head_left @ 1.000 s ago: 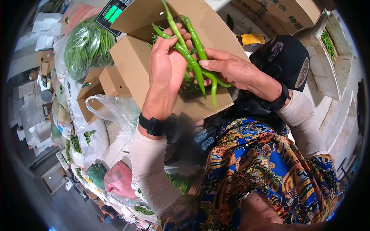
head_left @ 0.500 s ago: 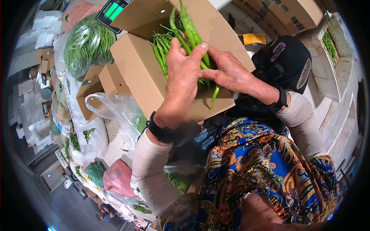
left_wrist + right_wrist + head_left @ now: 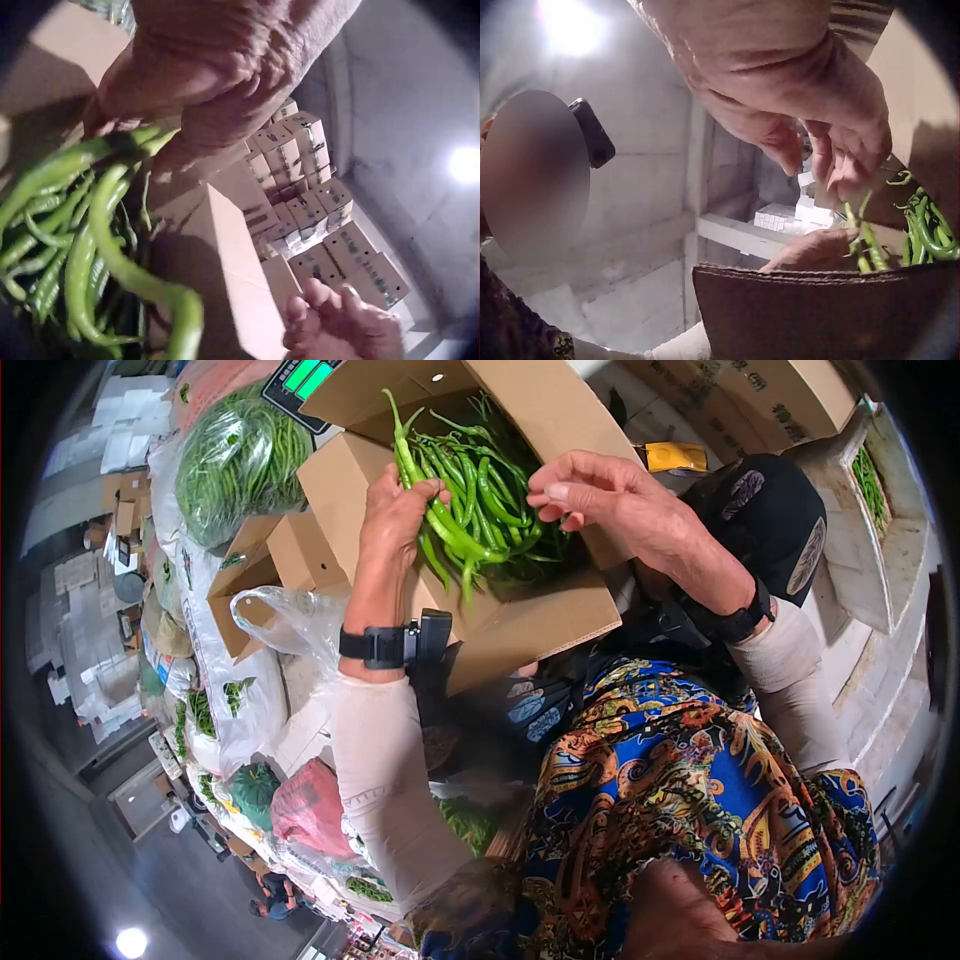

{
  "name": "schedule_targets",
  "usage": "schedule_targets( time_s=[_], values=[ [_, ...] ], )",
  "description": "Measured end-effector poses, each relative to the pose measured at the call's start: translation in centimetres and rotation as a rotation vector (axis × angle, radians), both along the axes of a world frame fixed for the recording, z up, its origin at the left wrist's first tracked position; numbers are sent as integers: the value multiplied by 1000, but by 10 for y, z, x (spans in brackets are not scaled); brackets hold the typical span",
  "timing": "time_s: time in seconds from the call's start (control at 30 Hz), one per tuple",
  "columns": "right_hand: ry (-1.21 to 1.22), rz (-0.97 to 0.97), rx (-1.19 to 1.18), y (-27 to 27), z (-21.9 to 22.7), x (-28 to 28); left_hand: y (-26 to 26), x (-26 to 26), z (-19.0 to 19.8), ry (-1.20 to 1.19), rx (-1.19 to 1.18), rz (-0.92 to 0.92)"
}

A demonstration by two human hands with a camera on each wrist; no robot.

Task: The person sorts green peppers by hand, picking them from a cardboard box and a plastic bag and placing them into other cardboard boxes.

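Long green chili peppers (image 3: 485, 485) lie in a heap inside an open cardboard box (image 3: 540, 625). At the box's left side my left hand (image 3: 395, 515) grips a few long green peppers (image 3: 64, 165) by their stem ends, their bodies hanging over the heap. My right hand (image 3: 630, 500) hovers above the box's right side, fingers loosely curled with nothing between them. In the right wrist view this hand (image 3: 802, 90) shows a gap between thumb and fingers, and the left hand (image 3: 810, 251) appears past the box wall.
A digital scale with a green display (image 3: 300, 380) stands behind the box. To the left are a clear bag of green peppers (image 3: 240, 465), a smaller cardboard box (image 3: 290, 555) and a plastic bag (image 3: 285, 625). A dirty white crate (image 3: 845, 525) stands at right; stacked cartons (image 3: 300, 210) rise beyond.
The hands were together around the peppers and have now separated. My left hand moved left and lower with the peppers; the right drew off to the right, empty.
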State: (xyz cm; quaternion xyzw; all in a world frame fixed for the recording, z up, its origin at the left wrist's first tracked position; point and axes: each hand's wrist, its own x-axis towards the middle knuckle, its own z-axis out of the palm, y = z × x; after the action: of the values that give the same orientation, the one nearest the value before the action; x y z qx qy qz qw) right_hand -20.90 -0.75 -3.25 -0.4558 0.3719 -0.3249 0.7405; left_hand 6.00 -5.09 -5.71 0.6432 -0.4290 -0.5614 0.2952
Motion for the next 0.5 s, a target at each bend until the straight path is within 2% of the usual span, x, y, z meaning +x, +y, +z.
schedule_targets(
  time_s=[0.03,0.1,0.17,0.23,0.3,0.37,0.43,0.5],
  values=[
    [6,46,12,2,0,1,-1,9,-17,-5,2,5],
    [9,62,-6,2,2,0,-4,25,-44,-850,-342,19],
    [35,17,-4,3,3,-2,2,16,11,-799,-348,-9],
    [23,15,-3,3,-1,-3,8,12,66,-492,-302,-103],
    [88,32,13,5,2,-3,20,19,96,-145,-255,65],
    [78,78,8,7,4,-1,36,37,120,-80,-252,92],
    [133,85,22,6,7,0,58,65,135,-116,-258,133],
    [150,85,57,6,9,3,89,103,135,-160,-247,215]
  ],
)
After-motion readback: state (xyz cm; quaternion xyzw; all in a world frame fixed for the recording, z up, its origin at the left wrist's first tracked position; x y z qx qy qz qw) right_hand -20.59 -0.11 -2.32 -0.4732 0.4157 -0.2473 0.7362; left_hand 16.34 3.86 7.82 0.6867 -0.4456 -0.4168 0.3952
